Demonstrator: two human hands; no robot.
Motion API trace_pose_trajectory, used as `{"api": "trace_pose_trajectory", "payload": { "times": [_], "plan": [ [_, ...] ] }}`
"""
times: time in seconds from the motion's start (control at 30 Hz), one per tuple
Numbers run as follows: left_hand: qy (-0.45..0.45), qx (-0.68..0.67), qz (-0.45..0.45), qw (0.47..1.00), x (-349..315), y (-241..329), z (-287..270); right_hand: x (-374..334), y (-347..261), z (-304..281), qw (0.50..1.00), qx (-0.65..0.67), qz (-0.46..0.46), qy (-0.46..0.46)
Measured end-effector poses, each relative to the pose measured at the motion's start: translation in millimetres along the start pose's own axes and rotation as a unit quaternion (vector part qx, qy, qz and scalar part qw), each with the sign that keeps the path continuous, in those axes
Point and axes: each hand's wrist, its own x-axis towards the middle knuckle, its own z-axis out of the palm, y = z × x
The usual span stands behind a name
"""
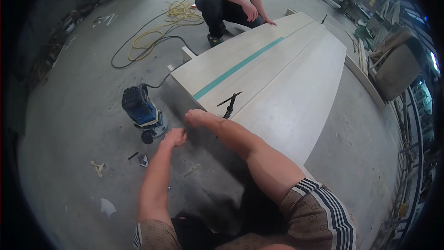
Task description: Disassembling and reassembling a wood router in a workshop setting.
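Brown patterned sleeves (319, 217) w/ dark-and-white striped bands sit closest, at the bottom edge, bare forearms reaching fwd from them.

Blue-and-black handheld power router (143, 106) stands upright on the grey concrete floor (74, 134), L of the hands, round black knob low on its near side. L hand (176, 136) is just beside the router's base, fingers curled in; can't tell if it grips anything. R hand (195, 117) is a bit farther fwd, nr the panel's near end, also curled, mostly closed; fingertips hidden, so can't tell what, if anything, it has. Gap btwn the two hands.

Long pale wooden panel (286, 97) w/ curved sides lies flat to the R, raised off the floor, teal stripe (240, 67) running lengthwise. Black metal screw clamp (230, 104) w/ a bar handle stands at its near end, another black clamp (324, 19) at the far end. Light wood pc (188, 54) juts out on the L side.

Black cord (161, 84) runs from the router's top toward the panel's corner. Beyond: loose coil of yellow cable (180, 10), then a crouching co-worker (222, 7) in pale T-shirt & dark trousers, one hand on the panel's edge, other by the knee.

Nr the L forearm: small black stick-like pc (133, 156). Farther L, tan scrap (98, 168) & white flat scrap (107, 207). Far R: big brown block-shaped item (398, 71) beside timber strips (363, 58).
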Motion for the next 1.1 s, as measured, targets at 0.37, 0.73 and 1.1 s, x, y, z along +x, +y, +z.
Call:
{"api": "trace_pose_trajectory", "payload": {
  "times": [0.37, 0.73, 1.1],
  "plan": [
    [0.001, -0.007, -0.012, 1.0, -14, 0, -6, 2, -4, -1, 0.998, -0.025, -0.056, 0.022],
    [0.015, -0.018, 0.004, 1.0, -9, -4, -6, -1, 0, -10, 1.0, -0.012, 0.015, -0.021],
    [0.013, -0.006, 0.006, 1.0, -6, -14, 0, -2, -4, -9, 0.997, -0.005, -0.002, -0.072]
  ]
}}
